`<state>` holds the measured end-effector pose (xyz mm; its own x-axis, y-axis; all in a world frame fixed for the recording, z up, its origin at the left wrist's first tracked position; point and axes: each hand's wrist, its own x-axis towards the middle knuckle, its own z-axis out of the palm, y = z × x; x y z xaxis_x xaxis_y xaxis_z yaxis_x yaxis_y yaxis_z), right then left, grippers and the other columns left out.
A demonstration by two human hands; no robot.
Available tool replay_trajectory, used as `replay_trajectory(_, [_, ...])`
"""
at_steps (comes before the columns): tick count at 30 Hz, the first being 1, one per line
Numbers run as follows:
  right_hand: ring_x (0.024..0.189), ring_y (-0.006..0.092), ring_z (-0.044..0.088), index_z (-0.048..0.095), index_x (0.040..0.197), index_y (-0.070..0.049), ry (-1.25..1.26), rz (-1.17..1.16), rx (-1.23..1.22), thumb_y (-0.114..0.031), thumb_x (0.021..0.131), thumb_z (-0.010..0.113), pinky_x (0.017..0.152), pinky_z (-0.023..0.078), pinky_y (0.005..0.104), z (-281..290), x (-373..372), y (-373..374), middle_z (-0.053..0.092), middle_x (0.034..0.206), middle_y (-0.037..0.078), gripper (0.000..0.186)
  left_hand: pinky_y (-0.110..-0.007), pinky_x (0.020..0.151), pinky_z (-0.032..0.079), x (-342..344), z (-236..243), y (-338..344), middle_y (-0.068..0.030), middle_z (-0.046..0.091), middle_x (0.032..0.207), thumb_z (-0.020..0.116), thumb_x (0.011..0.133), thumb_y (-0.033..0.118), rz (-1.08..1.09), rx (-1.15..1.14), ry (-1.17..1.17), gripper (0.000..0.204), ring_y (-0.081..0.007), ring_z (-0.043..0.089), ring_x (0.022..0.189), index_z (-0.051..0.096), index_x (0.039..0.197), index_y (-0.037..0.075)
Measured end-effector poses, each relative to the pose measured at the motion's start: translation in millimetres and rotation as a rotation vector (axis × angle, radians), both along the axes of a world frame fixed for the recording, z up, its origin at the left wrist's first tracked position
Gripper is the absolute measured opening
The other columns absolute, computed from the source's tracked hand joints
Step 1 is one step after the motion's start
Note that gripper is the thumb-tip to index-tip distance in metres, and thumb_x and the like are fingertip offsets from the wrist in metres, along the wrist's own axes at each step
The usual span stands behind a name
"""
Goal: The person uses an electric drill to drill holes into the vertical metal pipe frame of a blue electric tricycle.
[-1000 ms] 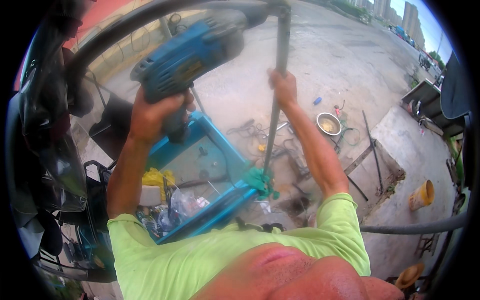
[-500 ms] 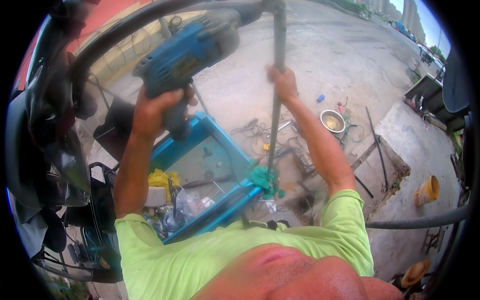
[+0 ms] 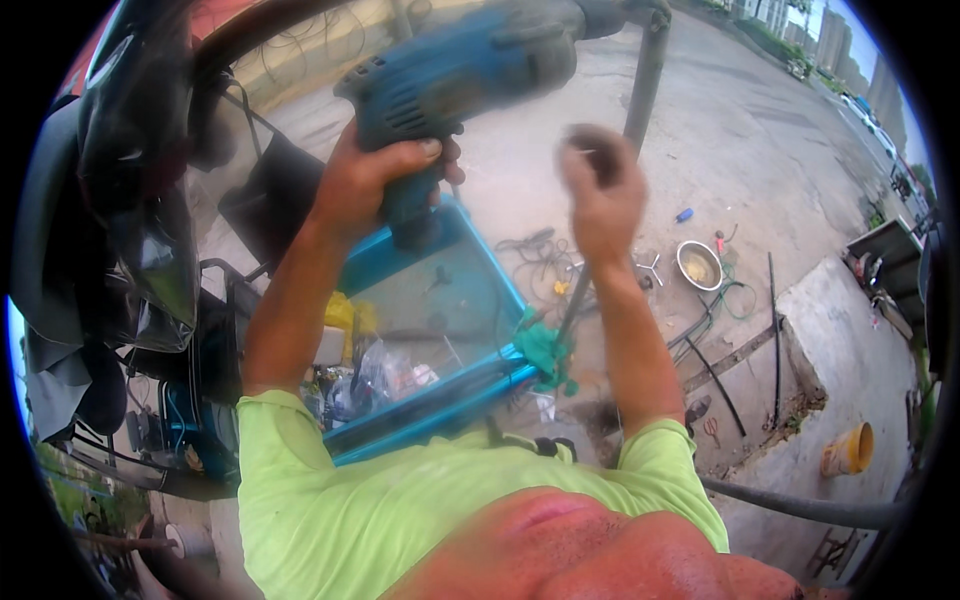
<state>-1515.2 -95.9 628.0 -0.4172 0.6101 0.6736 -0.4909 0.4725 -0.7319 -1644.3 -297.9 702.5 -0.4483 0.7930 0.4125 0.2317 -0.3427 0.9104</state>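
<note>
My left hand (image 3: 360, 185) grips the handle of a blue power drill (image 3: 450, 85), held high, its nose near the dark overhead bar's joint. A grey upright pole (image 3: 648, 75) runs from that joint down behind my right hand (image 3: 603, 200). That hand's fingers are curled but smeared by motion, with a dark patch among them; whether they touch the pole I cannot tell. Green cloth or plastic (image 3: 540, 350) is bunched low on the pole, beside a blue open tray (image 3: 480, 258) holding plastic bags and a yellow bundle.
A black padded vehicle body (image 3: 135, 240) fills the left side. On the concrete lie a metal bowl (image 3: 698, 265), tangled cables, dark rods (image 3: 774, 340) and a yellow bucket (image 3: 845, 450). A curved bar (image 3: 820, 505) crosses at lower right. A road with vehicles is beyond.
The drill, my left hand and the pole's top appear farther right. My right hand has shifted from a clear grip on the pole to a blurred, curled pose in front of it.
</note>
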Motion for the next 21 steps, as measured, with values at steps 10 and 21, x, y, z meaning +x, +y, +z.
replay_trajectory(10, [0.07, 0.0065, 0.056, 0.061, 0.111, -0.004, 0.013, 0.967, -0.443, -0.027, 0.096, 0.064, 0.058, 0.04, 0.0193, 25.8, -50.0, -47.8, 0.062, 0.088, 0.001, 0.027, -0.032, 0.057, 0.057, 4.4, 2.3, 0.0, -0.0121, 0.068, 0.093, 0.072, 0.083, 0.01, 0.078, 0.01, -0.022, 0.036, -0.0197, 0.068, 0.075, 0.06, 0.115, -0.001])
replay_trajectory(21, [0.067, 0.0096, 0.06, 0.058, 0.107, -0.004, -0.031, 1.175, -0.523, -0.026, 0.098, 0.059, 0.051, 0.04, 0.0195, 19.0, -55.4, -37.1, 0.062, 0.084, 0.003, 0.024, -0.032, 0.06, 0.056, 15.9, 1.4, -2.0, -0.0117, 0.068, 0.09, 0.068, 0.083, 0.008, 0.061, 0.026, -0.04, 0.032, -0.0199, 0.067, 0.074, 0.062, 0.113, -0.002])
